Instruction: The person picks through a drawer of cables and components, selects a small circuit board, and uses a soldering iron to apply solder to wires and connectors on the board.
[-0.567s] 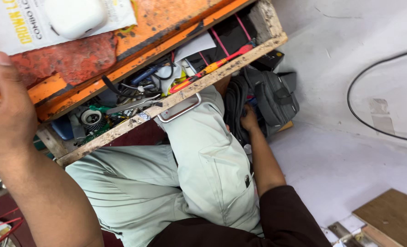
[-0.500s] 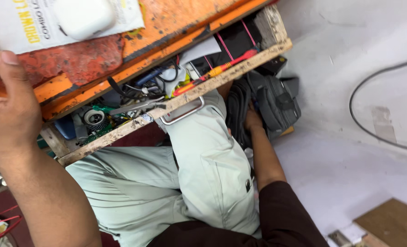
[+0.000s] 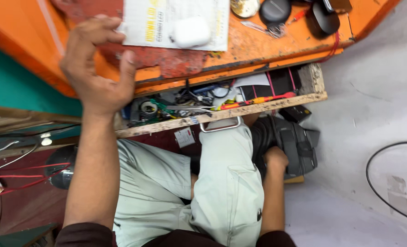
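Observation:
My left hand (image 3: 96, 68) rests on the orange worktop (image 3: 240, 52), fingers spread, fingertips at the left edge of a white printed sheet (image 3: 162, 20). A small white rounded case (image 3: 190, 31) lies on that sheet. My right hand (image 3: 275, 158) is down beside my right knee, reaching into a dark grey bag (image 3: 290, 146) on the floor; its fingers are hidden in the bag. Below the worktop an open wooden drawer (image 3: 222, 114) holds wires, small parts and a red-and-yellow screwdriver (image 3: 254, 100).
Black round devices (image 3: 276, 10) and a metal disc (image 3: 244, 7) lie at the far edge of the worktop. A black cable (image 3: 373, 169) curves over the white floor at right. Red wires and a dark round object (image 3: 61, 169) sit at left. My legs in pale green trousers (image 3: 222, 183) fill the centre.
The view has shifted, showing more of the worktop. My left hand moved from the worktop's front edge up toward the sheet. My right hand stays at the bag.

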